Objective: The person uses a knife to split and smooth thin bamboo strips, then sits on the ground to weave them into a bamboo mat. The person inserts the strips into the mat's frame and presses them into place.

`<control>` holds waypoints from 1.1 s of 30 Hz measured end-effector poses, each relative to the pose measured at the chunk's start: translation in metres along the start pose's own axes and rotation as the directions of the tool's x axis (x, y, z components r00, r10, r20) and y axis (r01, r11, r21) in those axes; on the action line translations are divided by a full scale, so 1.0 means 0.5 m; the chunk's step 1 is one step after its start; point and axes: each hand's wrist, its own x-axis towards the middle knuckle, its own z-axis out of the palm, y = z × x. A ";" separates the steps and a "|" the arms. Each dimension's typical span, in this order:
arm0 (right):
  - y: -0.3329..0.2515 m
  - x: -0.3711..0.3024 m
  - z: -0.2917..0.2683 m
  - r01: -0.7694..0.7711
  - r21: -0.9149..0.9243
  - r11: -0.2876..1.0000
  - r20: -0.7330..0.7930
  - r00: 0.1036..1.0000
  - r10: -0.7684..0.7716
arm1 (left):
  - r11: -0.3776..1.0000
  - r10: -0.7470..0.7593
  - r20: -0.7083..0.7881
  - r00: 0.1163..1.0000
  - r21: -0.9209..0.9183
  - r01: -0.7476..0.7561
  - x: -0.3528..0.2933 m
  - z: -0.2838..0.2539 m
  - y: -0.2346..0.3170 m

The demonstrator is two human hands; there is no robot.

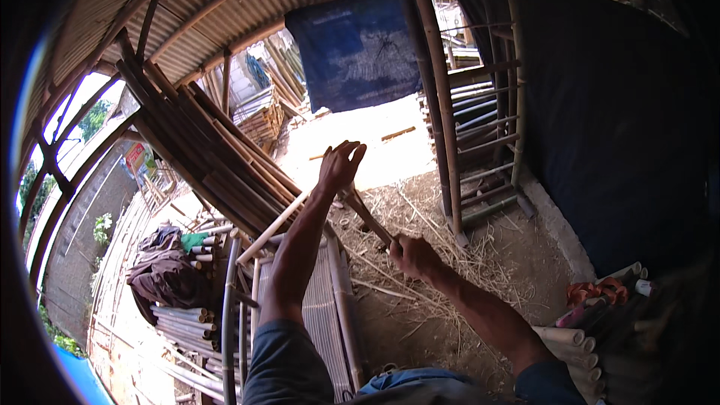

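Observation:
My left hand [342, 166] is raised at the centre, its fingers stretched upward and apart from the thumb. A pale bamboo pole [274, 228] slants up behind my left forearm toward that hand; whether the palm touches it is hidden. Lower and to the right, my right hand [417, 256] is closed around the near end of a long brown stick-like tool [367, 217]. Its far end widens a little and reaches just below my left hand. A bamboo frame with a slatted panel [322, 307] stands beneath my left forearm.
Long bamboo strips [217, 157] lean in a stack at the left. A dark cloth [161, 270] lies over cut bamboo poles [184, 322]. Shavings [442, 232] litter the ground. A bamboo rack [484, 135] stands ahead right, with more poles [562, 336] at the lower right.

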 end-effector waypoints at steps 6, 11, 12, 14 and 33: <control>-0.113 0.096 -0.071 0.059 0.087 0.995 -0.098 0.994 -0.050 | 0.833 0.041 -0.553 0.832 -0.441 -0.334 -0.069 -0.193 0.146; -0.171 0.208 -0.095 0.054 0.039 0.998 -0.075 0.996 -0.051 | 0.962 0.034 -0.693 0.720 -0.173 -0.212 -0.007 -0.164 0.096; -0.189 0.235 -0.116 0.006 0.030 1.000 0.016 1.000 -0.006 | 0.961 -0.069 -0.756 0.651 -0.226 -0.160 0.029 -0.159 0.067; -0.194 0.272 -0.099 0.017 0.010 1.000 -0.028 0.999 -0.016 | 0.958 -0.126 -0.783 0.609 -0.255 -0.130 0.052 -0.140 0.029; 0.087 0.509 0.321 -0.590 -0.119 0.799 0.186 0.777 0.602 | 0.879 -0.266 -0.778 0.570 -0.439 -0.188 0.229 -0.142 -0.176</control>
